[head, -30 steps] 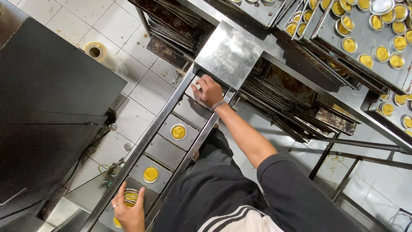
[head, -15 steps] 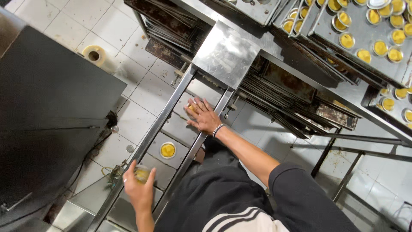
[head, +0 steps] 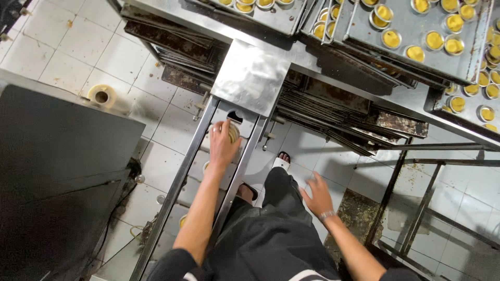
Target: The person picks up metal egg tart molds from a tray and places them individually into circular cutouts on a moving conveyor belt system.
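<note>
left hand [head: 223, 147] | fingers over tart cup [head: 233, 132] | on conveyor [head: 179, 179]

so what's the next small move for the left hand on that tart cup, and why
Probably set it down and let go. The left hand is holding a yellow-filled tart cup over the narrow conveyor track, just short of the steel cover plate. The right hand is empty, out beside the leg.
</note>
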